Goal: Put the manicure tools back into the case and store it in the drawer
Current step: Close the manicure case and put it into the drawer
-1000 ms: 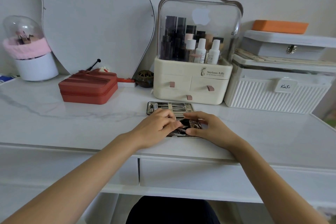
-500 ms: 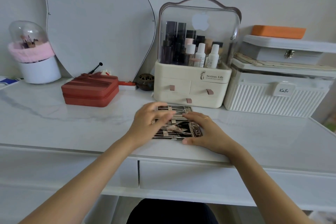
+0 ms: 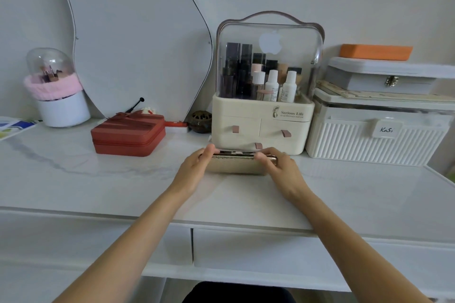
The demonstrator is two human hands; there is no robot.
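Note:
The gold manicure case (image 3: 236,164) lies folded almost closed on the white marble table top (image 3: 98,179), just in front of the cream organiser. A thin dark gap still shows along its far edge. My left hand (image 3: 194,170) grips the case's left end, thumb on the far edge. My right hand (image 3: 280,170) holds the right end, fingers curled over the top. The tools are hidden inside. Two white drawer fronts (image 3: 258,248) sit shut under the table edge.
A cream cosmetics organiser (image 3: 261,125) with small drawers stands right behind the case. A red zip case (image 3: 128,136) lies to the left, a ribbed white box (image 3: 376,138) to the right, a white brush pot (image 3: 62,108) at far left. A curved mirror (image 3: 138,32) leans on the wall.
The case lay open with its tools showing; both hands have folded the near half up and over, so it is now nearly closed. My view has tilted down slightly.

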